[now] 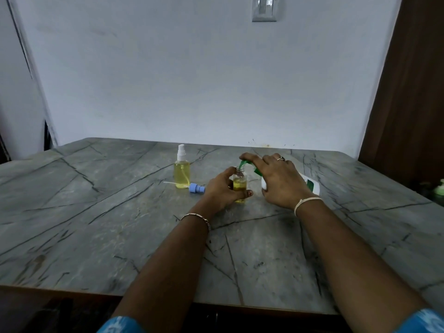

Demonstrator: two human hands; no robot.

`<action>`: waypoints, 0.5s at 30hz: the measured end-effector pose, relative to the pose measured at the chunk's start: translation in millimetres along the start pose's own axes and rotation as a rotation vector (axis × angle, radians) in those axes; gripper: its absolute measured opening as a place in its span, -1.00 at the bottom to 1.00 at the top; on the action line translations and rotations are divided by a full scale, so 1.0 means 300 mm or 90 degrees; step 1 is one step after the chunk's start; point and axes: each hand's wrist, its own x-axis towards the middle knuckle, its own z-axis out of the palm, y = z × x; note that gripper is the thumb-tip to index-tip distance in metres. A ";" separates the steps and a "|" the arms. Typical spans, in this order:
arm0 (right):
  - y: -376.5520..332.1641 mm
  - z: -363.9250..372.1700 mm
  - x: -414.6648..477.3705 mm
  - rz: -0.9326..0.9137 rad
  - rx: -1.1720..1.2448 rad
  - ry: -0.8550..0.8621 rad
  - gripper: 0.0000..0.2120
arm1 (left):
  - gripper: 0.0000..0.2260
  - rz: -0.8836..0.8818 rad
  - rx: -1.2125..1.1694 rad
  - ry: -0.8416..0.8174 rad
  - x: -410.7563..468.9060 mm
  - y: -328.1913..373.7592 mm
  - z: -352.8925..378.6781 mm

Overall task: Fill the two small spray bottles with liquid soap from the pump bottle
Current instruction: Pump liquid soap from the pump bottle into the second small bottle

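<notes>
My left hand (222, 188) grips a small clear spray bottle (240, 182) with no cap, upright on the table and partly full of yellow soap. My right hand (278, 180) holds the white pump bottle (311, 185) tilted toward it, fingers on the green pump head (245, 162), whose nozzle sits over the small bottle's open neck. A second small spray bottle (182, 173), capped with a white sprayer and full of yellow liquid, stands to the left. A blue sprayer cap (195, 188) with its white tube lies on the table between them.
The grey marble-patterned table (120, 224) runs to a white wall behind. A brown wooden panel (408, 104) stands at the right, with a small green object (440, 187) at the right edge. A light switch (264, 8) is on the wall.
</notes>
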 end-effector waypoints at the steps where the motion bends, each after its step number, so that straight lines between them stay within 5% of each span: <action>1: -0.004 0.002 0.003 0.003 -0.013 0.013 -0.19 | -0.32 0.006 0.008 -0.001 0.000 0.001 0.000; 7: -0.018 0.009 0.014 0.000 -0.065 0.053 -0.30 | -0.32 0.008 0.012 0.000 0.000 -0.001 0.001; 15: -0.016 0.006 -0.003 -0.015 -0.115 0.053 -0.16 | -0.26 0.003 -0.016 -0.003 -0.016 0.015 -0.006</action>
